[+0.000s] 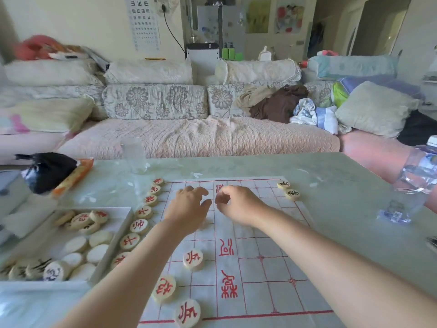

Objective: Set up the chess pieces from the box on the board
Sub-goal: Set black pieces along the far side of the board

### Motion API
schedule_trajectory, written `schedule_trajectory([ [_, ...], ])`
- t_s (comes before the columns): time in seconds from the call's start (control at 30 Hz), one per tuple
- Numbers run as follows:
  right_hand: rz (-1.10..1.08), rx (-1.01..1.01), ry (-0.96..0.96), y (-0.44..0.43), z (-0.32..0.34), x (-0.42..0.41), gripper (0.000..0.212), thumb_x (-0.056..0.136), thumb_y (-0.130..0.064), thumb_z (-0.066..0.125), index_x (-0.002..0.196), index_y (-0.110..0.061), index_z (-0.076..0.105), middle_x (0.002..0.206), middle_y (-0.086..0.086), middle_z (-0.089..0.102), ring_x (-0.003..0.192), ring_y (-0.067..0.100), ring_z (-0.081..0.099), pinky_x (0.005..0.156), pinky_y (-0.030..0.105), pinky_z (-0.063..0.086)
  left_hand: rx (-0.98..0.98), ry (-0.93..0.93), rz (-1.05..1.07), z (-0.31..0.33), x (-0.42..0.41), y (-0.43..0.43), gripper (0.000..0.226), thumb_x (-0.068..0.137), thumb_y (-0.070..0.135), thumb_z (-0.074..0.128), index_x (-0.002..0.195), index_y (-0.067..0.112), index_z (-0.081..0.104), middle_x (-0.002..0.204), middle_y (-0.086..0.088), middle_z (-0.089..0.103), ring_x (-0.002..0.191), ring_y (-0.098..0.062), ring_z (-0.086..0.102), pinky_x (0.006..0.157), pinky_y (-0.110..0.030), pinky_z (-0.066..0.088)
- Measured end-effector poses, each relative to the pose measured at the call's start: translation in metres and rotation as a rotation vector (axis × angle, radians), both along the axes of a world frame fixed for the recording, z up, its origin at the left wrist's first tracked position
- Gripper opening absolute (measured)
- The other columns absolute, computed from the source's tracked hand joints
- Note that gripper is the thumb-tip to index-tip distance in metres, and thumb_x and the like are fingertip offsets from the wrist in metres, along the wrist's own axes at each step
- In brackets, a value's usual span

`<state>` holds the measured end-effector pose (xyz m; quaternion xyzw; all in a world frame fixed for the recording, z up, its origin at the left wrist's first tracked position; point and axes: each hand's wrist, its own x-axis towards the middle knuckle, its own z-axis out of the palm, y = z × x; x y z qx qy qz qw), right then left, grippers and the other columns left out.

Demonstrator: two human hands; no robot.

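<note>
Setup partly complete: red side mostly placed, black side barely started.

A row of red pieces [139, 226] lines the left edge of the board [260, 268], and three more red pieces [193, 258] stand just right of that row at the near end. Only two black pieces [292, 194] are set, at the far right corner. The box [123, 223] sits on the table [343, 185] just left of the board and holds many loose pieces [78, 245], several face down, so most of the placing is judged to remain. The left hand [189, 207] and right hand [238, 204] hover close together over the far middle of the board. Both have curled fingers, but it cannot be determined whether either grasps a piece.
</note>
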<state>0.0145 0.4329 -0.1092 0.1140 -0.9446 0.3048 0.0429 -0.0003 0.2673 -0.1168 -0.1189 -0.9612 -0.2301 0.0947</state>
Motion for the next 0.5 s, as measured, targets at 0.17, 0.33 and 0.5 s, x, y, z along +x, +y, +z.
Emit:
schedule_trajectory([
  [0.17, 0.120, 0.025, -0.050, -0.085, 0.001, 0.010, 0.016, 0.092, -0.023, 0.059, 0.105, -0.022, 0.068, 0.107, -0.003, 0.068, 0.099, 0.015, 0.061, 0.082, 0.025, 0.046, -0.004, 0.012, 0.113, -0.002, 0.025, -0.091, 0.031, 0.092, 0.039, 0.051, 0.119, 0.028, 0.061, 0.116, 0.001, 0.058, 0.111, -0.022, 0.051, 0.090, -0.034, 0.044],
  [0.33, 0.234, 0.019, -0.057, -0.171, 0.008, 0.014, 0.016, 0.092, -0.023, 0.058, 0.105, -0.022, 0.068, 0.103, -0.004, 0.068, 0.095, 0.015, 0.062, 0.081, 0.027, 0.049, -0.057, 0.077, 0.241, -0.004, 0.051, -0.174, 0.028, 0.094, 0.037, 0.049, 0.118, 0.031, 0.062, 0.120, 0.000, 0.058, 0.114, -0.023, 0.048, 0.093, -0.035, 0.039],
  [0.5, 0.345, 0.062, -0.101, -0.247, 0.006, 0.018, 0.019, 0.093, -0.026, 0.060, 0.111, -0.026, 0.066, 0.096, -0.012, 0.062, 0.088, 0.011, 0.058, 0.070, 0.023, 0.041, -0.047, 0.026, 0.312, -0.013, 0.070, -0.255, 0.034, 0.091, 0.024, 0.051, 0.120, 0.039, 0.062, 0.134, 0.005, 0.052, 0.121, -0.024, 0.044, 0.100, -0.035, 0.039],
])
